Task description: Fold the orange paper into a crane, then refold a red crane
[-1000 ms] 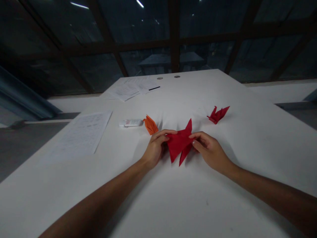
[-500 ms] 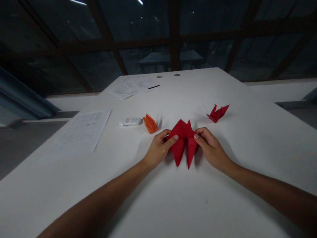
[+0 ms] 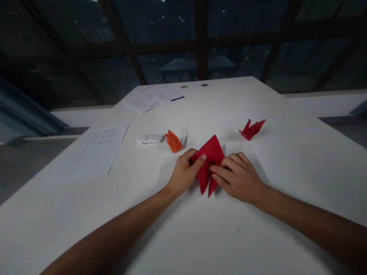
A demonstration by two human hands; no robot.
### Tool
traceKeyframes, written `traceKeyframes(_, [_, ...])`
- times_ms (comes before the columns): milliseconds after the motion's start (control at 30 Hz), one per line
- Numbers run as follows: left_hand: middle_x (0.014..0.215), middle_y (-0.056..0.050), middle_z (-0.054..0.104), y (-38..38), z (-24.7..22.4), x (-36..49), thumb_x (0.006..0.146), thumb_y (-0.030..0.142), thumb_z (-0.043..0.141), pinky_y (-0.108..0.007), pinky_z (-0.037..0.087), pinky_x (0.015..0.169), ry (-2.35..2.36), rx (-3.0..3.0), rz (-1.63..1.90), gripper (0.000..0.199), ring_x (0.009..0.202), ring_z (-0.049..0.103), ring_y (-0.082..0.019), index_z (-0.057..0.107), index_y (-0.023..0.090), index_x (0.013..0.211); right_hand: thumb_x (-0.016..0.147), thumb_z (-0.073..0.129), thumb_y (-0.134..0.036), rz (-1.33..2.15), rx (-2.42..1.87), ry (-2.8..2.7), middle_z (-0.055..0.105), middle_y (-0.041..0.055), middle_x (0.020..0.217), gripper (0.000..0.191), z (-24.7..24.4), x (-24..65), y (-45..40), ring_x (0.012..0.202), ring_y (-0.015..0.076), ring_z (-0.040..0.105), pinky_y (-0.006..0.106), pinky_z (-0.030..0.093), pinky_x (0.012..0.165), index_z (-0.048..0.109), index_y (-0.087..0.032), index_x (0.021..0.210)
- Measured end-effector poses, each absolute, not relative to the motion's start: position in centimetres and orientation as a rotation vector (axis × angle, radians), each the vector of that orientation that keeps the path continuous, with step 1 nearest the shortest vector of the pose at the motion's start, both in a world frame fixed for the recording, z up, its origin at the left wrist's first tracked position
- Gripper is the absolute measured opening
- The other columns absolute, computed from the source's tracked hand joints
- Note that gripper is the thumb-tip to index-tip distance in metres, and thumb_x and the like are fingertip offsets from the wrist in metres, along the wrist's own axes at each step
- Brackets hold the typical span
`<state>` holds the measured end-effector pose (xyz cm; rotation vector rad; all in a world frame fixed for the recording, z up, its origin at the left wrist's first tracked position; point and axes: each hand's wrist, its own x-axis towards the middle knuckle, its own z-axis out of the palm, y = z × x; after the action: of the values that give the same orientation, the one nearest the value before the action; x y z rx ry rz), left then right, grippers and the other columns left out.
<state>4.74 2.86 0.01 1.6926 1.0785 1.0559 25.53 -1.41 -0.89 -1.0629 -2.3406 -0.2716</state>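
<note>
Between your two hands, just above or on the white table [image 3: 183, 236], sits the red folded paper [image 3: 212, 149], with a broad peak pointing away from you and two narrow points towards you. Your left hand [image 3: 183, 171] grasps its left edge, thumb laid over the top face and fingers tucked behind, probably so that the layers stay together and the sheet does not swing. Your right hand [image 3: 240, 176] has its fingertips on the right side, near the split between the two points; its forefinger reaches across the fold, which would let it feel or press the crease while the other hand steadies everything (whether it truly pinches the paper, you cannot tell from this angle). Both forearms come in low from either side, leaving the middle open to your view. Beyond your left hand and near it lies the orange folded paper [image 3: 173, 141], its tip by the end of the white tube [image 3: 151, 139]; past your right hand, well apart from the grip, stands the small red folded bird [image 3: 252, 130]. These lie outside the reach of your fingers, so they seem unlikely to snag your work. Farther left of the grip rests the written sheet [image 3: 90, 152], well clear of your left forearm.
</note>
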Motion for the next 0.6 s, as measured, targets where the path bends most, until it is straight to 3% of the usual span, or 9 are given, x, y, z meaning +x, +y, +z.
traceKeyframes(167, [0.072, 0.003, 0.047, 2.77, -0.11, 4.73, 0.094, 0.041, 0.062, -0.025, 0.037, 0.063, 1.044, 1.762, 1.023, 0.032, 0.067, 0.044, -0.012, 0.055, 0.018, 0.073, 0.102, 0.053, -0.041, -0.38, -1.167, -2.434, 0.068, 0.008, 0.086, 0.029, -0.77, 25.58, -1.1, 0.081, 0.0247, 0.053, 0.043, 0.033, 0.078, 0.074, -0.023, 0.11])
traceKeyframes(600, [0.074, 0.002, 0.048, 2.53, 0.06, 4.85, 0.097, 0.034, 0.058, -0.027, 0.038, 0.067, 1.056, 1.893, 1.017, 0.03, 0.07, 0.046, -0.013, 0.053, 0.018, 0.072, 0.102, 0.051, -0.036, -0.288, -1.19, -2.374, 0.069, 0.0061, 0.076, 0.027, -1.28, 25.89, -1.03, 0.074, 0.0234, 0.061, 0.042, 0.039, 0.084, 0.066, -0.022, 0.084])
